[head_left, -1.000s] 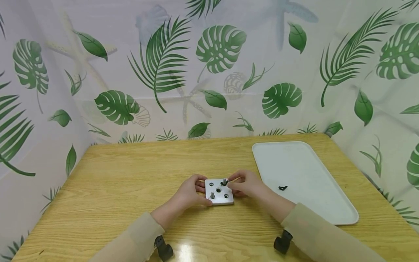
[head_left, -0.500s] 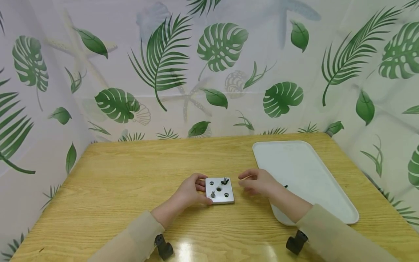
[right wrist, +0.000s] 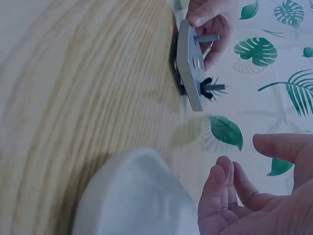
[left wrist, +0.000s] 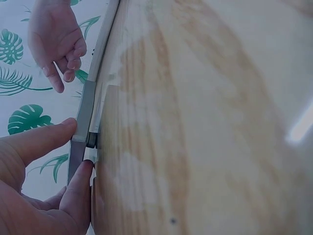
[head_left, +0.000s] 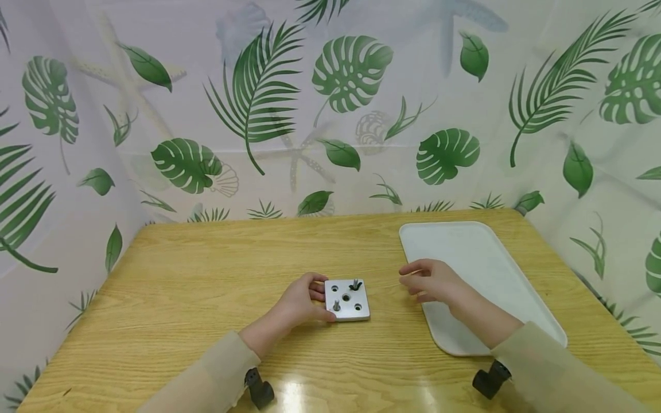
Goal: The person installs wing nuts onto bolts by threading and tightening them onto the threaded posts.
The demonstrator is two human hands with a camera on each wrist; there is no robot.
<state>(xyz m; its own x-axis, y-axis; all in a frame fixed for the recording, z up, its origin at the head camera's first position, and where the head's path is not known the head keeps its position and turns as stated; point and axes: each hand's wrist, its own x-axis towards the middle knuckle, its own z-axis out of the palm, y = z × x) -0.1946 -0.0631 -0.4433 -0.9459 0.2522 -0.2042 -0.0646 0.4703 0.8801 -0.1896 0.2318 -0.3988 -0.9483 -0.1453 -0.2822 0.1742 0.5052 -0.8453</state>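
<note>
Near the middle of the wooden table [head_left: 232, 344], your left hand [head_left: 299, 301] is pinching the metal plate [head_left: 353, 297] by its left side, thumb at the near corner, fingers towards the far one, probably steadying it while leaving the top face free. Your right hand [head_left: 436, 282] is hovering at the left edge of the tray [head_left: 449, 241], fingers loosely bent, holding nothing visible; the tray is presumably lying there for easy reach. The right wrist view is showing in profile what the head view is flattening: a bare bolt [right wrist: 208, 38], and another bolt [right wrist: 219, 87] protruding through a black wing nut [right wrist: 206, 89]. Only the left wrist view is clearly revealing a dark piece [left wrist: 91, 140] beneath the plate, perhaps a bolt head.
</note>
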